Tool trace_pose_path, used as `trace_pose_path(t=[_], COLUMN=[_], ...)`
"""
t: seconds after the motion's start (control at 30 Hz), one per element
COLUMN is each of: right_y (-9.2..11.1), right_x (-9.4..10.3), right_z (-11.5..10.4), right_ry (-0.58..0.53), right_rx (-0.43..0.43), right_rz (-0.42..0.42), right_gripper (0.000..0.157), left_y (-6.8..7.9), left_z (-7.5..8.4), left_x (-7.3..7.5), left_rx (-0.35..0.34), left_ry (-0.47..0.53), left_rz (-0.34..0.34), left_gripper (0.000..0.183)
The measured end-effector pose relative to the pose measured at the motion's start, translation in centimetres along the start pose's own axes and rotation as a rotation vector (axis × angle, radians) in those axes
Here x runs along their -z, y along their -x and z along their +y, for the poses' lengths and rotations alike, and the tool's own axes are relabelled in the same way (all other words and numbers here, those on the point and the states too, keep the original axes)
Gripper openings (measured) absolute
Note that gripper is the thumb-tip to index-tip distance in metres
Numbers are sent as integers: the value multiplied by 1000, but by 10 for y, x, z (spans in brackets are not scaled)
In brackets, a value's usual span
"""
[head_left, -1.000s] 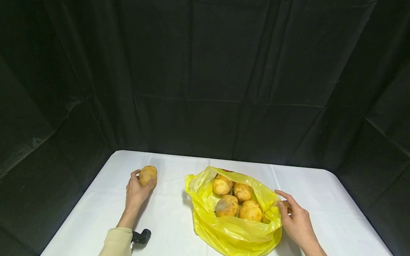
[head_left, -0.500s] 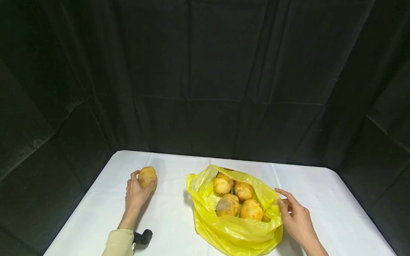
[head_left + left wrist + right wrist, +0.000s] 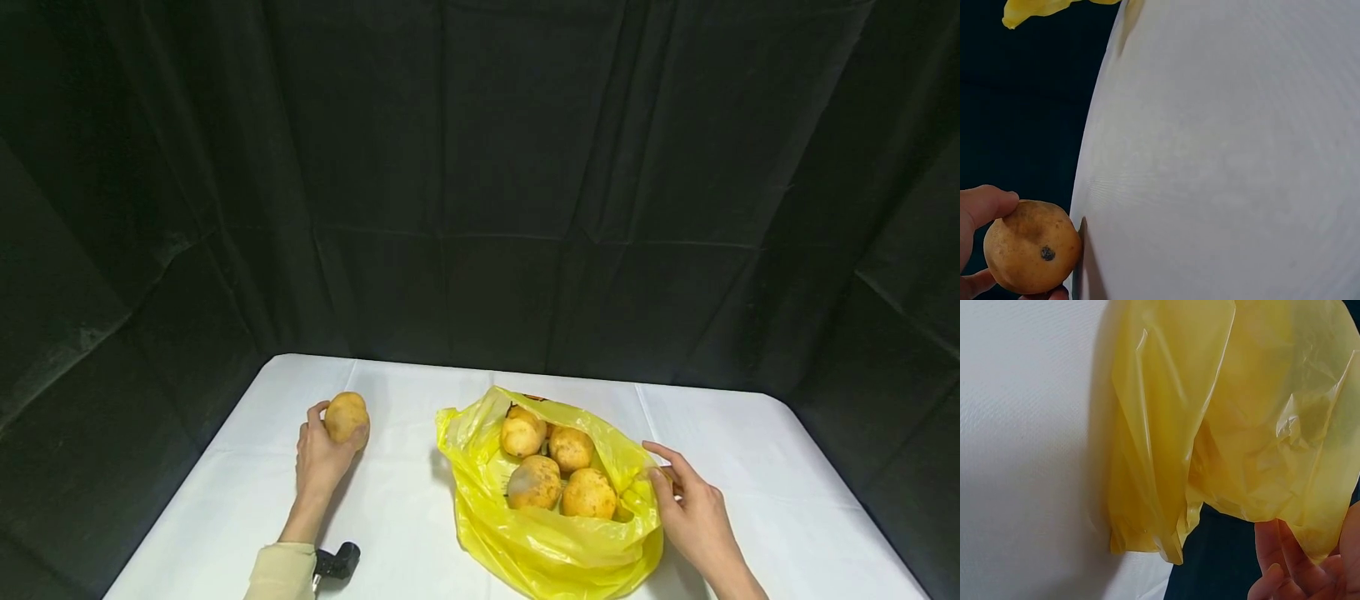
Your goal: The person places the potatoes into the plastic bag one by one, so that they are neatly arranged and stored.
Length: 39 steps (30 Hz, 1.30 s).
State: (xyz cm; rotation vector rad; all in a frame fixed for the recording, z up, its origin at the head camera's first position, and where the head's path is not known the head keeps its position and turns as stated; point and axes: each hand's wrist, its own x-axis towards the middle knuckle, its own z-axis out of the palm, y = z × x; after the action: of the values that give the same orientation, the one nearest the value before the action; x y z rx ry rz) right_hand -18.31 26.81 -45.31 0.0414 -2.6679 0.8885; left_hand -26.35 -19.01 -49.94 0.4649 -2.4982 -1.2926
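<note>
My left hand (image 3: 321, 458) grips a yellow-brown potato (image 3: 347, 417) over the far left of the table. In the left wrist view the thumb lies on top of this potato (image 3: 1034, 247), whose near side has a dark spot; other fingers show below it. My right hand (image 3: 693, 512) pinches the right rim of a yellow plastic bag (image 3: 555, 550) between thumb and fingers. The bag's mouth gapes, and several potatoes (image 3: 588, 493) lie inside, one mostly hidden at the back. Up close in the right wrist view, the bag's thin film (image 3: 1247, 456) hangs in folds down to the fingers.
A white cloth (image 3: 405, 517) covers the table. Close to the left sleeve is a small black device (image 3: 341, 560). Black curtains (image 3: 480, 183) enclose the table at the back and on both sides.
</note>
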Motion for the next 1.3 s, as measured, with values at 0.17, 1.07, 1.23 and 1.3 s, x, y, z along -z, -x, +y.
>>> trace_pose_path(t=[0.17, 1.07, 1.23, 1.3], right_y=[0, 0, 0, 0], right_x=[-1, 1, 2, 3], right_z=[2, 1, 0, 0], right_ry=[-6, 1, 1, 0], right_rx=[24, 9, 8, 4], right_rz=[22, 9, -7, -16], right_gripper=[36, 36, 36, 37], left_y=[1, 19, 24, 26], left_z=[0, 21, 21, 21], left_x=[0, 6, 2, 0], left_rx=[3, 52, 51, 44], left_ry=[71, 499, 518, 521], left_rz=[-15, -344, -360, -369], left_gripper=[74, 73, 72, 71])
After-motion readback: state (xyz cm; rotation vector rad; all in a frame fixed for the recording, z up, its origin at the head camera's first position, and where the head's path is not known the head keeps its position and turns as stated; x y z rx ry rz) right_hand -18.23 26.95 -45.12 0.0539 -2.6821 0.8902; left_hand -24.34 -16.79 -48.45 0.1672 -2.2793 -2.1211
